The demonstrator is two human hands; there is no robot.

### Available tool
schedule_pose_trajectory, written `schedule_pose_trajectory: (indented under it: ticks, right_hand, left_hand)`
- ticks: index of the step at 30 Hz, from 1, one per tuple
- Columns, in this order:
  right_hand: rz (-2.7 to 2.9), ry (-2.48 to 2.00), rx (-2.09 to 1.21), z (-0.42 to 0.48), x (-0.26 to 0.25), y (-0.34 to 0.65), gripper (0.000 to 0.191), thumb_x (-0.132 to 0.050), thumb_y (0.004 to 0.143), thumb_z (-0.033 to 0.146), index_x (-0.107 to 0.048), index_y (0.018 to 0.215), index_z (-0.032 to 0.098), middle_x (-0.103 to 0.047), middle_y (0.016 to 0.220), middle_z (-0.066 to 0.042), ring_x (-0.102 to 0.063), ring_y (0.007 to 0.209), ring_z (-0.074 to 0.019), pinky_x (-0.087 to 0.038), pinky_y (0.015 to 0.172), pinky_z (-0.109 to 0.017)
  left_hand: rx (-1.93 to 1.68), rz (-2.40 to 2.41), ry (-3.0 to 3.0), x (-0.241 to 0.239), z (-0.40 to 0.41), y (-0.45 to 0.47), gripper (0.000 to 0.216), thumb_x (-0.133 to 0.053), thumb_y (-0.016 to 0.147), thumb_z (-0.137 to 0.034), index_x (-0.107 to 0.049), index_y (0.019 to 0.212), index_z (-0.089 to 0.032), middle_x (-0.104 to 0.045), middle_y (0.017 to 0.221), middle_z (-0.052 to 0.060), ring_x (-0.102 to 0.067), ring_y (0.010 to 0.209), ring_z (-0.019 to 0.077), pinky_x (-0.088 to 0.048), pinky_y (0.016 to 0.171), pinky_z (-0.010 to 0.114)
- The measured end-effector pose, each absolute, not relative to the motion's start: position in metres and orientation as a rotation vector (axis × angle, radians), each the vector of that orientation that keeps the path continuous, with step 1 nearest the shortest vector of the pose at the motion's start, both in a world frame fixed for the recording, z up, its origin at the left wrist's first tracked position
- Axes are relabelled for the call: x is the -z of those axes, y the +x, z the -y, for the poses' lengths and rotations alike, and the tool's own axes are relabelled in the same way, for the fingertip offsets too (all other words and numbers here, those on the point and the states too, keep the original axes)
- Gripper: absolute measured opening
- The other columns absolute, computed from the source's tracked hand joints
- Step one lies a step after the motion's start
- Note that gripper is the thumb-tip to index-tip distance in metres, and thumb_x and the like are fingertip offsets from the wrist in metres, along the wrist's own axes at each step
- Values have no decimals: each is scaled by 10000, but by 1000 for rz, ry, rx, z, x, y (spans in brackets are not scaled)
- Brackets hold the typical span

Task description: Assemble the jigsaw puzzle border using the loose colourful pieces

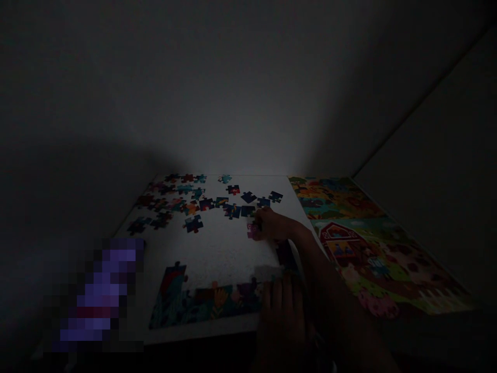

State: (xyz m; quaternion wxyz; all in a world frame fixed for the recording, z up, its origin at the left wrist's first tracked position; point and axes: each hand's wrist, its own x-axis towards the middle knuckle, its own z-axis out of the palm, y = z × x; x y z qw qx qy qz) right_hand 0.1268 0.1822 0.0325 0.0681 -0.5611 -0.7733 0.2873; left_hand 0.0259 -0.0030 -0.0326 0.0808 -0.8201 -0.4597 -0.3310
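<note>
The light is very dim. My right hand (276,225) reaches over the white table, its fingers closed in a pinch on a pink puzzle piece (252,231). Below it, my left hand (282,303) lies flat, fingers stretched out, on the lower right part of a partly joined puzzle (221,300). That joined part runs along the near edge, with a taller left corner (173,280) and a dark right side (285,254). Just beyond my right hand lie loose dark blue pieces (248,211). Part of the joined strip is hidden under my left hand.
Many loose pieces (159,203) are scattered at the far left, with a single piece (193,224) nearer the middle. On the right lie finished-looking pictures, a farm scene (373,259) and an animal scene (330,197). A blurred purple object (99,295) stands at left. A wall (240,103) rises behind.
</note>
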Motion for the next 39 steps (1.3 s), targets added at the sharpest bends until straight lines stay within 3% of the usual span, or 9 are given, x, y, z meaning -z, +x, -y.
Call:
schedule_pose_trajectory:
  ticks: [5,10,16,19,30,36,39]
  right_hand:
    - [2042,-1594,-1060,-177,-33,152,228,-708,695,273,-539,823,190,-580,773,7,-521,702,-146,-410,628,-262]
    - [1744,-1324,-1304,-157,-27,200,274,-689,727,345,-588,931,193,-642,829,-10,-600,776,-164,-471,731,-307]
    - [1824,-1407,-1151,-157,-16,205,310,-619,780,356,-685,1034,191,-701,1064,-70,-626,962,-214,-473,879,-358]
    - [1875,-1454,-1147,-158,-14,199,331,-601,794,352,-691,1074,201,-716,1054,-63,-637,950,-218,-483,862,-354]
    - [1913,-1693,-915,-152,-22,193,201,-622,814,310,-697,939,171,-715,896,-59,-638,822,-190,-478,732,-293]
    - [1923,-1733,-871,-152,-22,191,168,-654,796,239,-687,946,174,-689,938,-69,-623,851,-189,-475,740,-284]
    - [1945,-1765,-815,-151,-20,192,252,-677,784,254,-676,1021,166,-657,972,-78,-609,857,-189,-473,760,-293]
  left_hand:
    - [1020,1389,-2458,31,3,26,373,-532,861,-325,-647,1151,-121,-669,1169,89,-553,1029,251,-402,924,428]
    - [1020,1420,-2466,28,4,26,373,-544,850,-310,-642,1165,-137,-674,1167,77,-562,1023,252,-407,927,435]
    - [1039,1420,-2447,29,4,27,359,-503,878,-315,-652,1153,-138,-684,1160,74,-566,1028,254,-397,928,432]
    - [1038,1411,-2482,28,4,27,351,-490,890,-301,-650,1157,-138,-686,1150,71,-568,1019,247,-393,928,427]
    - [1065,1400,-2520,27,3,26,333,-472,887,-239,-641,1153,-130,-675,1151,91,-571,987,260,-400,890,447]
    - [1017,1402,-2543,25,3,26,330,-507,868,-229,-632,1158,-134,-663,1163,89,-563,1002,257,-403,900,440]
    - [981,1384,-2546,23,3,24,331,-522,865,-233,-634,1161,-135,-662,1165,92,-561,999,256,-408,894,436]
